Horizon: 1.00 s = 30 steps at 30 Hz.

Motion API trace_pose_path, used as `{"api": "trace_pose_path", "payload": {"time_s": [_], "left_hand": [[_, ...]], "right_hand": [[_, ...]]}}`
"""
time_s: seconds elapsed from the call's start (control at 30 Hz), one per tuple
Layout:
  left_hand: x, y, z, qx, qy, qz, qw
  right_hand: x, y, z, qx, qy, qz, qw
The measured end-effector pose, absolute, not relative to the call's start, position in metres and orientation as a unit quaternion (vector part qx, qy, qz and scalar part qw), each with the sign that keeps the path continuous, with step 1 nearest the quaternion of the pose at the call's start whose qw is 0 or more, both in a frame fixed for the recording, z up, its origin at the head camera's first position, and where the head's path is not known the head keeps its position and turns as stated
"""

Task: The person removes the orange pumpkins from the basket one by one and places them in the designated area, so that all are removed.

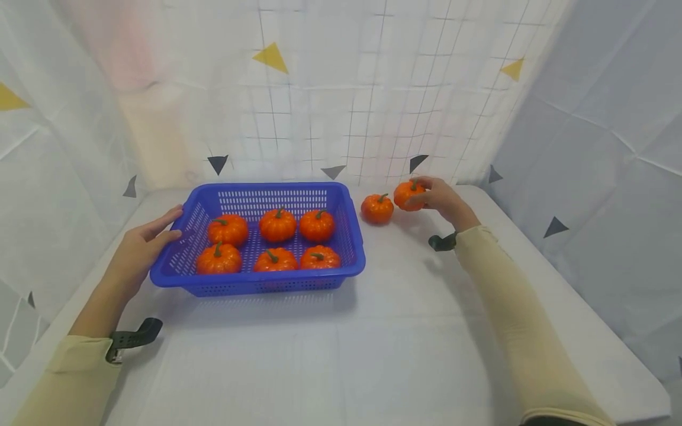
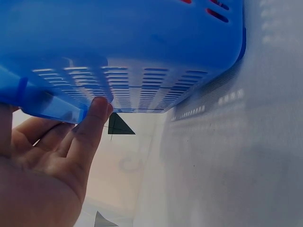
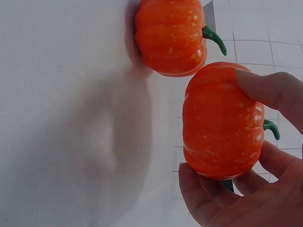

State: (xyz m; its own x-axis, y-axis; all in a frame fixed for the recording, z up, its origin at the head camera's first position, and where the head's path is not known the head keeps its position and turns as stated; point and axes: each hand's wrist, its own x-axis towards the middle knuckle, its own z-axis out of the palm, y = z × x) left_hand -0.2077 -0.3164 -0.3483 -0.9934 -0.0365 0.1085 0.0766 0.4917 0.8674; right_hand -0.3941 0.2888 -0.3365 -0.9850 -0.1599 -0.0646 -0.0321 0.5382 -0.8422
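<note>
Orange and glossy, a held pumpkin (image 3: 222,123) hangs just off the table (image 1: 341,355) to the right of the basket (image 1: 256,277), pinched between the thumb and curled fingers of a person's right hand (image 1: 439,198). The hold takes the sides, probably because the round body offers more to grip than the short green stem. Opposite, the left hand (image 1: 140,248) rests loosely spread fingers against the basket's left rim and outer wall, likely to steady the light plastic. Six pumpkins (image 1: 277,225) sit inside in two rows of three, perhaps set so that each has its own spot. One loose pumpkin (image 1: 377,209) stands on the table between the basket and the held one; from here, I cannot tell whether the two outside touch. It and the basket's raised right wall block any low, straight line from the right hand to the six. Behind, a white sheet (image 1: 314,71) ruled with a grid and marked with yellow triangles (image 1: 273,58) rises near the table's far edge, while dark straps (image 1: 140,336) show by the cuffs of pale sleeves (image 1: 511,307)
</note>
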Motion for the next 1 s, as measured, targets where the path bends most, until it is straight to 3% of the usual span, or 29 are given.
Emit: {"api": "trace_pose_path", "payload": {"time_s": [1.0], "left_hand": [[-0.210, -0.317, -0.349, -0.013, -0.866, -0.496, 0.057]], "right_hand": [[-0.404, 0.299, -0.361, -0.035, 0.885, -0.454, 0.099]]}}
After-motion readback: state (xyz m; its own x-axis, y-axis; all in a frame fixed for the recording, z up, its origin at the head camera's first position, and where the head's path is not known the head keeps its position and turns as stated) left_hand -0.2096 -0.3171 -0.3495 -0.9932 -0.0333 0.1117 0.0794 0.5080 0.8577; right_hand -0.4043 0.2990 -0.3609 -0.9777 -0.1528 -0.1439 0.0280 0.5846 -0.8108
